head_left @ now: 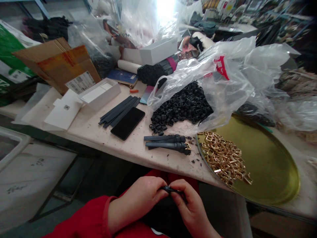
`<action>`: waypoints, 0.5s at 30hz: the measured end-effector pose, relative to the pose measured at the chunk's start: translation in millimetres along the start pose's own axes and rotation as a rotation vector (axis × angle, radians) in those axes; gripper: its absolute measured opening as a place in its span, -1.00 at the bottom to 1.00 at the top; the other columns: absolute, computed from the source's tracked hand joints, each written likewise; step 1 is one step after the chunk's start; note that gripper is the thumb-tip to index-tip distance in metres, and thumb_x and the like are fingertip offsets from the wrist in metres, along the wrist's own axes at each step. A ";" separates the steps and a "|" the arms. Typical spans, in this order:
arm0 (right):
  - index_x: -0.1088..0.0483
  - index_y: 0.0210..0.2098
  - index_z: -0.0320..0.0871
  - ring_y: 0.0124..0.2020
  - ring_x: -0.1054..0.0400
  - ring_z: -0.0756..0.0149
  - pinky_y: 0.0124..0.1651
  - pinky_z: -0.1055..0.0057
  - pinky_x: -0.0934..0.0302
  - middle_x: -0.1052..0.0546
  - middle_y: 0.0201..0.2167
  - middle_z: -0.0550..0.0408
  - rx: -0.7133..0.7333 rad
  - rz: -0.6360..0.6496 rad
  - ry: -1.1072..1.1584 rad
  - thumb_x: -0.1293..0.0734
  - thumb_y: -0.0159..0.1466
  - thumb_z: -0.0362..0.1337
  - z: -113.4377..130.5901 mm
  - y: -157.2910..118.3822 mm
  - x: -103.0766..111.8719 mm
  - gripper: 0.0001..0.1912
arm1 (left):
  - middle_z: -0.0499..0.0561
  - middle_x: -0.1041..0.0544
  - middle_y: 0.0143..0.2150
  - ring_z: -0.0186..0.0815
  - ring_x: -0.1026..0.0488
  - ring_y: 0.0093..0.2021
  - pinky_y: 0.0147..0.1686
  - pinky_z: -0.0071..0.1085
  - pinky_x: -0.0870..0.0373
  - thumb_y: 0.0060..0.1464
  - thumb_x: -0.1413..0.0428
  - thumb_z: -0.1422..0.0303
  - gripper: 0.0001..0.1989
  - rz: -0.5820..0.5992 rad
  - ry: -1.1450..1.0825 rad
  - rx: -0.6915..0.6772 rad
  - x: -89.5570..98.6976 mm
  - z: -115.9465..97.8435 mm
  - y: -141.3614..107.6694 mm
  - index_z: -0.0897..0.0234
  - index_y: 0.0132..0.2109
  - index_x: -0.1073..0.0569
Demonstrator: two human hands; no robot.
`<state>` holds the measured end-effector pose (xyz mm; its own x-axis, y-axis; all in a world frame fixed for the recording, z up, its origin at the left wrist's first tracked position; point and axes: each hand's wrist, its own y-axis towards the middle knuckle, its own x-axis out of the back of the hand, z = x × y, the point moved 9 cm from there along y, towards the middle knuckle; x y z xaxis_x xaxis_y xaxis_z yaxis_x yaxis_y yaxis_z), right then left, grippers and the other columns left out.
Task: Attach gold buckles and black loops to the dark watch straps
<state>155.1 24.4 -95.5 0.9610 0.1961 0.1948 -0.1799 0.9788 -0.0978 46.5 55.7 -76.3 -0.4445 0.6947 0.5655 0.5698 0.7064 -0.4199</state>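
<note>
Over my lap, in front of the table edge, my left hand (pixel 145 194) and my right hand (pixel 189 202) pinch a dark strap (pixel 169 189) between thumbs and fingers. Most of this strap is hidden by my fingers. Just beyond my hands, a small stack of dark straps with gold buckles (pixel 165 144) lies near the table's front edge. Behind it, many black strap loops (pixel 182 105) spill from a clear plastic bag (pixel 230 89). To the right, gold buckles (pixel 223 158) are heaped on the left side of a round gold tray (pixel 269 165).
A black phone (pixel 128 123) partly overlaps plain dark strips (pixel 119 110). Left of them are a white box (pixel 100 93) and a cardboard box (pixel 66 66). An orange object (pixel 134 91) lies near a blue booklet (pixel 122 76). Dark scraps dot the tabletop (pixel 158 162).
</note>
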 end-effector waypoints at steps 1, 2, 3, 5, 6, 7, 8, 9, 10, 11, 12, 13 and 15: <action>-0.32 -0.26 -0.10 -0.31 -0.34 0.36 -0.25 0.47 -0.22 -0.44 -0.35 0.10 -0.072 -0.006 0.037 -0.21 0.25 -0.18 -6.2 0.3 1.1 -0.86 | -0.02 -0.53 -0.33 -0.34 -0.42 -0.34 -0.35 -0.50 -0.25 0.10 0.04 0.32 -0.78 0.001 -0.032 0.009 -1.0 0.4 -0.2 0.26 -0.25 -0.49; -0.31 -0.23 -0.10 -0.33 -0.35 0.35 -0.26 0.46 -0.23 -0.45 -0.34 0.09 -0.151 -0.013 0.087 -0.21 0.25 -0.12 -12.6 0.1 2.2 -0.79 | -0.02 -0.52 -0.36 -0.35 -0.41 -0.38 -0.39 -0.52 -0.25 0.10 0.04 0.31 -0.77 0.015 -0.085 0.029 -2.3 1.6 -0.9 0.27 -0.26 -0.48; -0.30 -0.18 -0.11 -0.35 -0.35 0.35 -0.27 0.44 -0.23 -0.46 -0.36 0.09 -0.222 -0.022 0.141 -0.19 0.24 -0.06 -17.9 -0.5 3.4 -0.72 | -0.03 -0.50 -0.38 -0.37 -0.40 -0.42 -0.45 -0.53 -0.24 0.10 0.05 0.30 -0.76 0.038 -0.153 0.061 -3.8 3.8 -2.0 0.29 -0.27 -0.47; -0.29 -0.15 -0.14 -0.41 -0.35 0.34 -0.29 0.41 -0.22 -0.45 -0.43 0.11 -0.311 -0.026 0.221 -0.15 0.24 0.03 -22.7 -1.5 4.6 -0.61 | -0.05 -0.45 -0.44 -0.43 -0.34 -0.52 -0.57 -0.57 -0.19 0.08 0.05 0.27 -0.75 0.097 -0.296 0.135 -7.6 8.6 -5.1 0.32 -0.27 -0.43; -0.30 -0.16 -0.15 -0.42 -0.34 0.34 -0.30 0.40 -0.21 -0.44 -0.47 0.12 -0.329 -0.024 0.238 -0.13 0.24 0.05 -22.6 -1.7 5.3 -0.58 | -0.06 -0.43 -0.46 -0.45 -0.31 -0.56 -0.61 -0.58 -0.16 0.07 0.05 0.26 -0.75 0.120 -0.357 0.171 -9.2 11.0 -6.7 0.34 -0.26 -0.41; -0.31 -0.19 -0.16 -0.43 -0.33 0.33 -0.30 0.40 -0.20 -0.43 -0.51 0.13 -0.336 -0.021 0.241 -0.14 0.23 0.06 -21.7 -1.8 5.7 -0.57 | -0.08 -0.42 -0.47 -0.46 -0.28 -0.59 -0.63 -0.58 -0.14 0.06 0.05 0.25 -0.74 0.131 -0.402 0.197 -10.0 12.9 -7.9 0.35 -0.25 -0.39; -0.32 -0.22 -0.17 -0.44 -0.31 0.33 -0.31 0.40 -0.19 -0.41 -0.54 0.15 -0.337 -0.017 0.238 -0.17 0.21 0.06 -20.6 -2.0 6.0 -0.58 | -0.09 -0.40 -0.49 -0.48 -0.26 -0.60 -0.64 -0.59 -0.12 0.06 0.05 0.24 -0.74 0.135 -0.428 0.213 -10.5 14.4 -8.7 0.36 -0.25 -0.38; -0.33 -0.24 -0.18 -0.45 -0.30 0.34 -0.33 0.41 -0.17 -0.40 -0.56 0.16 -0.337 -0.014 0.235 -0.19 0.20 0.06 -19.8 -2.4 5.9 -0.59 | -0.09 -0.39 -0.49 -0.48 -0.24 -0.61 -0.65 -0.59 -0.11 0.06 0.05 0.23 -0.74 0.140 -0.441 0.219 -11.4 15.3 -9.3 0.36 -0.26 -0.37; -0.33 -0.25 -0.18 -0.47 -0.28 0.35 -0.34 0.41 -0.16 -0.39 -0.56 0.16 -0.338 -0.011 0.235 -0.22 0.19 0.05 -19.3 -3.1 5.4 -0.60 | -0.10 -0.38 -0.50 -0.49 -0.24 -0.61 -0.65 -0.59 -0.10 0.05 0.05 0.23 -0.74 0.144 -0.446 0.222 -12.6 16.1 -9.8 0.36 -0.27 -0.36; -0.34 -0.26 -0.18 -0.48 -0.27 0.36 -0.36 0.42 -0.15 -0.38 -0.57 0.17 -0.341 -0.009 0.237 -0.23 0.18 0.04 -19.1 -4.1 4.6 -0.61 | -0.10 -0.38 -0.50 -0.49 -0.23 -0.61 -0.65 -0.59 -0.09 0.06 0.05 0.22 -0.74 0.147 -0.445 0.222 -13.9 16.7 -10.6 0.36 -0.27 -0.35; -0.34 -0.28 -0.19 -0.49 -0.25 0.37 -0.38 0.43 -0.14 -0.36 -0.58 0.18 -0.348 -0.007 0.240 -0.25 0.16 0.04 -19.4 -5.5 3.6 -0.61 | -0.10 -0.37 -0.51 -0.49 -0.23 -0.61 -0.65 -0.60 -0.09 0.06 0.05 0.22 -0.74 0.148 -0.440 0.221 -15.1 17.5 -11.8 0.36 -0.27 -0.35; -0.34 -0.30 -0.19 -0.51 -0.23 0.38 -0.39 0.43 -0.13 -0.34 -0.59 0.19 -0.355 -0.007 0.243 -0.26 0.15 0.05 -19.7 -7.2 2.5 -0.61 | -0.10 -0.37 -0.51 -0.49 -0.23 -0.61 -0.66 -0.60 -0.09 0.06 0.05 0.22 -0.74 0.152 -0.435 0.222 -16.5 18.2 -13.7 0.36 -0.28 -0.35; -0.33 -0.32 -0.19 -0.52 -0.21 0.39 -0.41 0.44 -0.12 -0.32 -0.60 0.20 -0.371 0.004 0.246 -0.26 0.13 0.08 -20.4 -11.4 -0.7 -0.58 | -0.10 -0.38 -0.51 -0.49 -0.23 -0.61 -0.66 -0.60 -0.09 0.06 0.06 0.21 -0.73 0.169 -0.425 0.223 -18.8 19.4 -19.7 0.35 -0.28 -0.36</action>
<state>160.8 11.9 -114.3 0.9898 0.1366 -0.0399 -0.1399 0.8819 -0.4501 30.2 31.3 -92.4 -0.6274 0.7627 0.1569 0.5170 0.5587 -0.6485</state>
